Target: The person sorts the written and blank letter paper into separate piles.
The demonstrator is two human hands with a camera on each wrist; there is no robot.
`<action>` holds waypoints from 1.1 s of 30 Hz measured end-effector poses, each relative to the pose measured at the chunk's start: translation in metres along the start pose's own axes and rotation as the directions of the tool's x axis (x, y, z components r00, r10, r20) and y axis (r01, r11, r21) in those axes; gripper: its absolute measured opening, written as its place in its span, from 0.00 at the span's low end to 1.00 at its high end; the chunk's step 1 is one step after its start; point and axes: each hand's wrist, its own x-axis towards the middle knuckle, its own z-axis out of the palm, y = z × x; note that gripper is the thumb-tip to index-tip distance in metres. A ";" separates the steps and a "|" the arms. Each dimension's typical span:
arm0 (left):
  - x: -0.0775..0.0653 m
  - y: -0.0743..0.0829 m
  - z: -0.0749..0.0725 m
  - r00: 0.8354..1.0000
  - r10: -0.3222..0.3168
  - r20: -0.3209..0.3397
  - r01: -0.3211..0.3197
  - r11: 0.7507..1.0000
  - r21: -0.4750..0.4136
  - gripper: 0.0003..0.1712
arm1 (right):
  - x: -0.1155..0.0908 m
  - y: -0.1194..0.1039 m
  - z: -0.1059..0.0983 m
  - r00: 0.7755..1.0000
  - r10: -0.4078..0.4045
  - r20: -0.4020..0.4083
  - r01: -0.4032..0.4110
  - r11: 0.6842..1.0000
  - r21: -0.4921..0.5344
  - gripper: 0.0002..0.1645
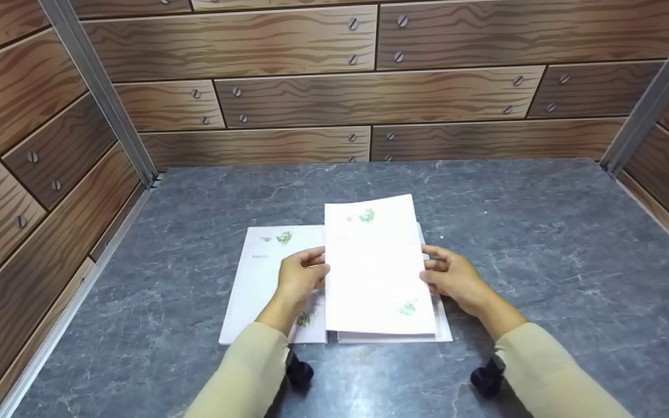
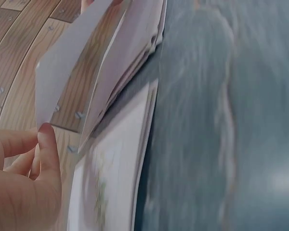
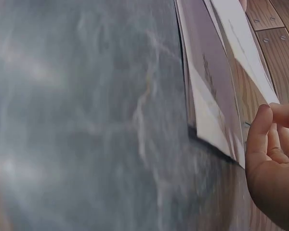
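Observation:
A white sheet of paper [image 1: 375,267] with small green plant prints is held up by both hands over the right-hand stack. My left hand [image 1: 301,276] pinches its left edge between thumb and fingers, and my right hand [image 1: 453,277] pinches the right edge. Beneath it lies a stack of paper [image 1: 443,328], mostly hidden in the head view; the right wrist view shows a gap between the sheet and this stack [image 3: 209,86]. Beside it on the left lies another stack of similar printed sheets [image 1: 253,290], partly covered by my left hand and forearm. Its layered edges show in the left wrist view.
Everything lies on a dark grey marbled tabletop [image 1: 195,215]. Wood-patterned panels [image 1: 299,104] stand at the back and both sides, with metal posts [image 1: 102,87] in the corners. Dark wrist devices [image 1: 298,371] hang beneath the sleeves.

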 end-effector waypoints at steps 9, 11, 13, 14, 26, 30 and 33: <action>-0.002 -0.001 0.026 1.000 0.007 0.006 -0.007 1.000 -0.016 0.21 | -0.007 0.007 -0.024 0.999 -0.019 0.035 0.017 0.997 0.073 0.36; -0.003 -0.001 0.031 1.000 0.009 0.005 -0.009 1.000 -0.021 0.21 | -0.009 0.007 -0.029 0.999 -0.010 0.031 0.008 0.998 0.057 0.36; -0.004 -0.001 0.037 1.000 0.014 0.006 -0.014 1.000 -0.021 0.21 | -0.011 0.007 -0.034 1.000 0.001 0.027 -0.002 0.999 0.039 0.36; -0.005 -0.001 0.040 1.000 0.015 0.006 -0.015 1.000 -0.023 0.21 | -0.011 0.007 -0.037 1.000 0.005 0.025 -0.006 0.999 0.032 0.36; -0.009 -0.004 0.076 0.998 0.065 0.023 -0.065 0.998 -0.004 0.21 | -0.021 0.012 -0.072 0.998 0.054 0.020 -0.054 0.998 -0.019 0.39; -0.012 -0.006 0.087 0.995 0.087 0.037 -0.087 0.996 -0.021 0.21 | -0.025 0.014 -0.084 0.997 0.068 0.023 -0.068 0.998 -0.017 0.40; -0.013 -0.006 0.095 0.996 0.077 0.036 -0.076 0.997 -0.025 0.21 | -0.028 0.015 -0.091 0.996 0.082 0.025 -0.082 0.996 -0.019 0.41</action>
